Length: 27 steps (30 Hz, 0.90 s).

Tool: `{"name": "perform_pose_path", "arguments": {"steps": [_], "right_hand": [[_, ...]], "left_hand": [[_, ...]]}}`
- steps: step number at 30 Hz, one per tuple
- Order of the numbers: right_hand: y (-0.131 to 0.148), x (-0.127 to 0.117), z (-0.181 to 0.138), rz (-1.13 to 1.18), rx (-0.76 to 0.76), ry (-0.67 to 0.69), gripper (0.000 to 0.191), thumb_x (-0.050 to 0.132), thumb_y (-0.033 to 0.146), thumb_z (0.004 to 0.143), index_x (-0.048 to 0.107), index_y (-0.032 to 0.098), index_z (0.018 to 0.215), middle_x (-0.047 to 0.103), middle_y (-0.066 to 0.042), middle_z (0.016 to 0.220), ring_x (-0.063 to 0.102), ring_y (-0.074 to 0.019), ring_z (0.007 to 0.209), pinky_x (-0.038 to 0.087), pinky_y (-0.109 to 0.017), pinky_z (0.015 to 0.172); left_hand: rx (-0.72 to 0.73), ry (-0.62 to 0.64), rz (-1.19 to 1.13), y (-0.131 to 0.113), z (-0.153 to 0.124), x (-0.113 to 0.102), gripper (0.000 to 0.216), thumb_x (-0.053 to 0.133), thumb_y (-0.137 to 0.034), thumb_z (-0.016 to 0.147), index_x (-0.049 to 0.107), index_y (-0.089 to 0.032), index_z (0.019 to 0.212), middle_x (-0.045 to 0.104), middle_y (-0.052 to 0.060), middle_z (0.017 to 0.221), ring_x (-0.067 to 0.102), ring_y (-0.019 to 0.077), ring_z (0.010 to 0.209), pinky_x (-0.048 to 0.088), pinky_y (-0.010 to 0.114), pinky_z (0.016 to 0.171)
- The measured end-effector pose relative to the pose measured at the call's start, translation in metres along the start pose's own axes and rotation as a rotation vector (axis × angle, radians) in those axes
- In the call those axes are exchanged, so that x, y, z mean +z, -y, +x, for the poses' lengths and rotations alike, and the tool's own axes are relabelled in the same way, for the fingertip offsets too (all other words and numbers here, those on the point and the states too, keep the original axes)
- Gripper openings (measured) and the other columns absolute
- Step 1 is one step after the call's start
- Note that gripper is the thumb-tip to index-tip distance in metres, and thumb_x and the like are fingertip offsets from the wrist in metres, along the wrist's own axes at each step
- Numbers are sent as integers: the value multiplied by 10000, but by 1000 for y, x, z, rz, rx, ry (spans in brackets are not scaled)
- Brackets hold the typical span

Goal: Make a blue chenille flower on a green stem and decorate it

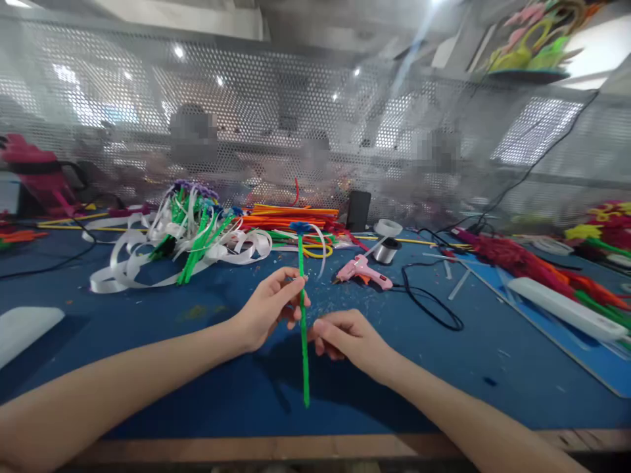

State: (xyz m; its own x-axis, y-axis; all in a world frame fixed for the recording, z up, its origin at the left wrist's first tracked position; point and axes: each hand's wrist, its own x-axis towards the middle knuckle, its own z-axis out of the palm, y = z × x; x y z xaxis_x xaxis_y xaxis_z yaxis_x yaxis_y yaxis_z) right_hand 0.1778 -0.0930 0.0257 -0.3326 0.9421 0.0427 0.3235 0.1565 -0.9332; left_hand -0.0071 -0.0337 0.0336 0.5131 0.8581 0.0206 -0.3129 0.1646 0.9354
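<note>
My left hand (273,305) pinches a green pipe-cleaner flower stem (304,355) between thumb and fingers, just above its middle. The stem stands nearly upright, its lower end free over the table. At its top sits a small blue flower head (300,226), and a thin white ribbon (324,244) curls off to the right. Close to the stem's right side, below the left hand, is my right hand (352,341). Its thumb and fingers are closed together; what they hold, if anything, is hidden. Whether they touch the stem I cannot tell.
Behind lie finished-looking green stems (197,246) with white ribbon loops (116,266) and orange pipe cleaners (290,213). A pink glue gun (362,270), wire spool (387,250) and black cord (434,315) are to the right. A white power strip (566,307) lies farther right.
</note>
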Motion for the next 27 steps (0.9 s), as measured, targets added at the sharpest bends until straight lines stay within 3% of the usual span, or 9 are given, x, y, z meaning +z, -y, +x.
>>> {"name": "perform_pose_path", "arguments": {"steps": [3, 8, 12, 16, 21, 27], "right_hand": [[0, 5, 0, 171, 139, 105, 416, 675, 551, 845, 726, 147, 758, 642, -11, 620, 451, -63, 442, 351, -205, 417], [6, 4, -3, 119, 220, 122, 244, 667, 370, 856, 774, 152, 836, 663, -3, 646, 465, -44, 424, 333, -176, 396], [5, 1, -2, 104, 246, 98, 228, 643, 343, 858, 771, 155, 850, 651, 5, 647, 471, -44, 424, 334, -170, 388], [2, -2, 0, 77, 251, 72, 237, 630, 347, 868, 760, 151, 839, 641, 5, 656, 466, -43, 429, 339, -167, 384], [1, -7, 4, 31, 273, 64, 250, 621, 364, 878, 756, 157, 845, 642, 0, 669, 480, -50, 460, 359, -164, 396], [3, -7, 4, -84, 253, 32, 285, 601, 401, 881, 773, 173, 870, 667, -18, 677, 509, -81, 485, 385, -193, 414]], "left_hand": [[43, -58, 9, -1, 3, -3, 354, 733, -465, 846, 509, -220, 970, 660, -49, 684, 540, 59, 475, 418, 136, 388], [151, -193, 104, -17, 17, -20, 315, 734, -416, 804, 520, -208, 909, 637, -46, 631, 517, 68, 434, 422, 167, 395], [201, -331, 379, -34, 40, -54, 246, 707, -369, 752, 570, -179, 829, 618, -30, 643, 519, 67, 468, 434, 181, 429], [177, -459, 490, -37, 61, -94, 211, 644, -307, 768, 505, -181, 672, 474, -64, 502, 443, 56, 429, 376, 167, 415], [85, -486, 674, -25, 72, -124, 162, 622, -262, 769, 542, -179, 657, 473, -53, 448, 426, 79, 400, 335, 191, 397], [58, -470, 838, -12, 75, -131, 169, 631, -350, 811, 600, -187, 843, 523, -39, 498, 475, 125, 444, 361, 233, 443]]}}
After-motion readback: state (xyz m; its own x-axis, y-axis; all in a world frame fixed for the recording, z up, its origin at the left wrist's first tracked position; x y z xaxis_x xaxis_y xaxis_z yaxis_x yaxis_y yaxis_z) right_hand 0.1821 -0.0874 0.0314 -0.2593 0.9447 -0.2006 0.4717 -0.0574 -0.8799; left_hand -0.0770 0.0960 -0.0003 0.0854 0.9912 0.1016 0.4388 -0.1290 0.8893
